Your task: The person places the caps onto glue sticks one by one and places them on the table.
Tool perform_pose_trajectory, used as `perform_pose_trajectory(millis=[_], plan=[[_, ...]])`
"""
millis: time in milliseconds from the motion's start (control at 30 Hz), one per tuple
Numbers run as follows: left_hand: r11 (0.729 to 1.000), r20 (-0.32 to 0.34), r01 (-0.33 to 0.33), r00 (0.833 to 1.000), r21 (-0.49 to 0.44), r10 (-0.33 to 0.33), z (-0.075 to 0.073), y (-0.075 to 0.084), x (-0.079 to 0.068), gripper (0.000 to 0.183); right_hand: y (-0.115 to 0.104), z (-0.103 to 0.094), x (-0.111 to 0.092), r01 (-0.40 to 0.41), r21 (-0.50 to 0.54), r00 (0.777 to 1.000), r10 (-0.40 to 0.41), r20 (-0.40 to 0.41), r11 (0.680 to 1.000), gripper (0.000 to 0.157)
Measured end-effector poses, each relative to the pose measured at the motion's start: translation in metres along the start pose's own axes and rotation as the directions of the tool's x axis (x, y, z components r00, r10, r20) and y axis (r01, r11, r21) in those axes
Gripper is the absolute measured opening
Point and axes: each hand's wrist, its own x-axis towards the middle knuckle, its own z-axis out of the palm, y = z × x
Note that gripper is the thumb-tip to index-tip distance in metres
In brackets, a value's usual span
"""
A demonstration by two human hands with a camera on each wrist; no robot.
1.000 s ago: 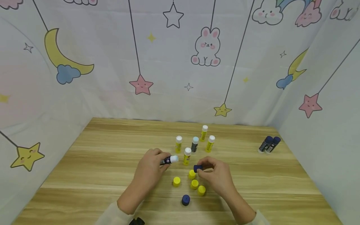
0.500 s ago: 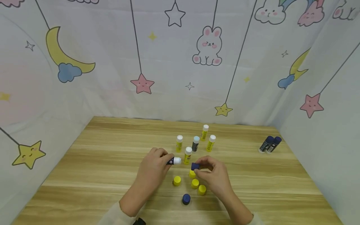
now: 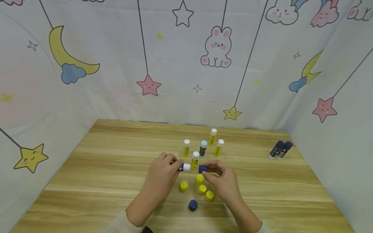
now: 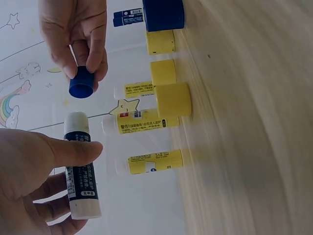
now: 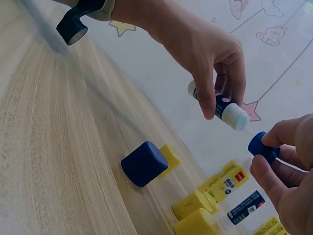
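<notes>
My left hand (image 3: 162, 173) grips an uncapped navy glue stick (image 4: 80, 171) by its body, its white end pointing right. Facing it, my right hand (image 3: 223, 179) pinches a blue cap (image 4: 81, 82) between thumb and fingers. A small gap separates cap and glue stick. Just behind that gap stands an uncapped yellow glue stick (image 3: 195, 161). Below the hands, several yellow caps (image 3: 202, 189) sit on the table, along with another blue cap (image 3: 193, 205) nearer the front.
Farther back stand more uncapped yellow glue sticks (image 3: 186, 149) and one uncapped navy glue stick (image 3: 203, 149). Two capped navy glue sticks (image 3: 276, 149) stand side by side at the right of the wooden table (image 3: 116, 139). A patterned curtain (image 3: 122, 97) hangs behind it.
My left hand has moved slightly right with the navy glue stick. The blue cap in my right hand has turned level with it, and the gap between them has narrowed.
</notes>
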Motion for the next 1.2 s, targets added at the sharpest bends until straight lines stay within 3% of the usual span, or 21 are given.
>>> perform_pose_trajectory(millis=[400,667,1200], plan=[[1.0,0.006,0.006,1.0,0.022,-0.006,-0.001,0.009,0.001,0.027,-0.002,0.005,-0.004,0.033,0.051,0.999,-0.034,0.014,0.998,0.023],[0.999,-0.047,-0.014,0.999,-0.037,0.012,0.003,0.012,0.001,0.03,-0.002,0.008,-0.006,0.052,0.083,0.998,-0.054,0.023,0.995,0.023],[0.997,-0.01,0.022,1.0,-0.07,-0.023,0.003,0.018,-0.001,0.028,-0.002,0.009,-0.008,0.057,0.104,0.997,-0.061,0.038,0.993,0.024]])
